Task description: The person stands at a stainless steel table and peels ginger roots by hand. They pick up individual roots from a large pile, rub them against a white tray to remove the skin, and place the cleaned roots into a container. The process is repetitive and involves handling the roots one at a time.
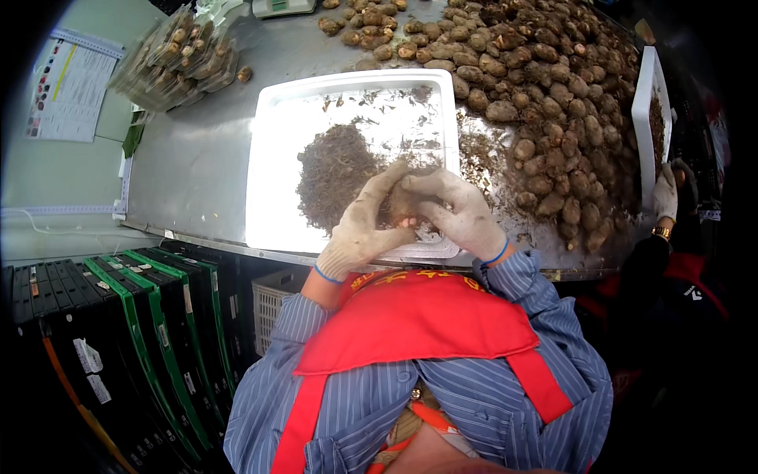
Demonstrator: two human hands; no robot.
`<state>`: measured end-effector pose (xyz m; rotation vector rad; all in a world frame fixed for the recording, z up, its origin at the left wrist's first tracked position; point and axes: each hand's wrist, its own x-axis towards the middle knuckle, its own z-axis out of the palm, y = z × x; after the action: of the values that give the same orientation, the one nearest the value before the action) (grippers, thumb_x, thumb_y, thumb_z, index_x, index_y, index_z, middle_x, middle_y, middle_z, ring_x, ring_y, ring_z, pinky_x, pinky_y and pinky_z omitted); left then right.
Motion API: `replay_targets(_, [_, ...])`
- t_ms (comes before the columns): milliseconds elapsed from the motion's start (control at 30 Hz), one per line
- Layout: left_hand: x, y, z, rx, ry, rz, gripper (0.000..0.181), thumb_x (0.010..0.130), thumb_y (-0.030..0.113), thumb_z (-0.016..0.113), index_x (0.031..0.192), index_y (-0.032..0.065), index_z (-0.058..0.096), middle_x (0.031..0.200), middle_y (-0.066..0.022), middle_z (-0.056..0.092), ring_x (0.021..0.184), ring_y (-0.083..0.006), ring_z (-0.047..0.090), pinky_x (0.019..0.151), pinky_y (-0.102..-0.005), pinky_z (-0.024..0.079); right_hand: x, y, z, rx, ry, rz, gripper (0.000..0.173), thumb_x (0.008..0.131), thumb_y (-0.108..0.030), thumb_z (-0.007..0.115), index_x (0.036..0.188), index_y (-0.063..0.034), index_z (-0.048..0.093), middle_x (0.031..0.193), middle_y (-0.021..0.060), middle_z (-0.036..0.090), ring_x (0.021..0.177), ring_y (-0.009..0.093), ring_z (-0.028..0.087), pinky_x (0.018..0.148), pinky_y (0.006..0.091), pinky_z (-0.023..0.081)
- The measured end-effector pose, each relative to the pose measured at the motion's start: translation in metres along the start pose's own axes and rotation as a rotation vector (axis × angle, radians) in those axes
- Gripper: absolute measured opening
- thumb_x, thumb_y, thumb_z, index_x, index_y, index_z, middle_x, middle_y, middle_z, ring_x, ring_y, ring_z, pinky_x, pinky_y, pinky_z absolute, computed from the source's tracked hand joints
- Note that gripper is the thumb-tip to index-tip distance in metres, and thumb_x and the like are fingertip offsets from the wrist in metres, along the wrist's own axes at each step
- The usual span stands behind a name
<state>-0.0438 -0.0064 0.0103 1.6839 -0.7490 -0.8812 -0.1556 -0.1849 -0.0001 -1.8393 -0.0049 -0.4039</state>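
My left hand [368, 220], in a pale knit glove, and my right hand [459, 207], gloved alike, close around a hairy brown taro corm [400, 204] with pinkish spots at its lower end. Both are over the right part of a white foam tray [256, 160]. Beside my left hand a heap of brown root fibres [334, 172] lies in the tray, with loose scraps scattered behind it. Right of and behind the tray spreads a large pile of taro corms [562, 106]. The fingers partly hide the held corm.
Clear plastic packs of corms [183, 56] are stacked at the back left, near a scale [283, 7]. At the right, a co-worker's gloved hand [665, 192] is at another foam tray [645, 124]. Black and green crates [148, 296] stand below the metal table [183, 172].
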Motion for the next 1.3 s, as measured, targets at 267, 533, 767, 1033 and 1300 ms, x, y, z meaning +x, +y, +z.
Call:
replay_targets(267, [0.003,-0.001,-0.003,-0.022,-0.012,0.068,0.093,0.071,0.021,0.076,0.153,0.0014,0.036,0.146,-0.0215,0.051,0.138,-0.031,0.048,0.115,-0.0367,0.036,0.012,0.024,-0.012,-0.273,0.166,0.13,0.02,0.09,0.003,0.056,0.106,-0.0015,0.067,0.098,0.0149,0.067,0.093,0.026,0.069,0.084,0.0333,0.055])
replay_targets(533, [0.004,-0.005,-0.002,-0.186,-0.015,0.011,0.092,0.071,0.016,0.075,0.153,0.0016,0.037,0.144,-0.0212,0.052,0.137,-0.0301,0.049,0.114,-0.0361,0.038,0.001,-0.006,0.001,-0.088,0.032,0.022,0.03,0.089,-0.002,0.063,0.119,-0.0055,0.068,0.099,0.0114,0.069,0.091,0.025,0.069,0.081,0.0335,0.056])
replay_targets(767, [0.004,0.0,-0.003,-0.118,-0.036,0.038,0.09,0.072,0.008,0.073,0.154,0.0009,0.035,0.147,-0.0194,0.049,0.139,-0.0273,0.045,0.117,-0.0348,0.035,0.01,0.02,-0.011,-0.359,0.16,0.124,0.018,0.091,0.002,0.058,0.107,0.0023,0.066,0.094,0.0155,0.069,0.086,0.028,0.07,0.078,0.036,0.057])
replay_targets(1033, [0.006,0.006,-0.005,-0.234,-0.076,0.056,0.093,0.074,0.003,0.066,0.157,0.0002,0.025,0.153,-0.0198,0.041,0.142,-0.0274,0.04,0.117,-0.0351,0.034,0.003,0.013,-0.01,-0.23,0.088,0.189,0.018,0.093,-0.008,0.06,0.105,0.0014,0.069,0.095,0.0152,0.069,0.088,0.027,0.068,0.079,0.0352,0.054])
replay_targets(1300, [0.006,-0.01,-0.005,-0.295,-0.059,0.081,0.092,0.075,0.006,0.066,0.158,0.0035,0.027,0.149,-0.0192,0.045,0.14,-0.0281,0.043,0.116,-0.0356,0.035,0.002,0.001,-0.002,-0.205,0.16,0.255,0.015,0.087,-0.009,0.066,0.097,0.0015,0.07,0.098,0.0154,0.068,0.091,0.027,0.068,0.081,0.0355,0.054])
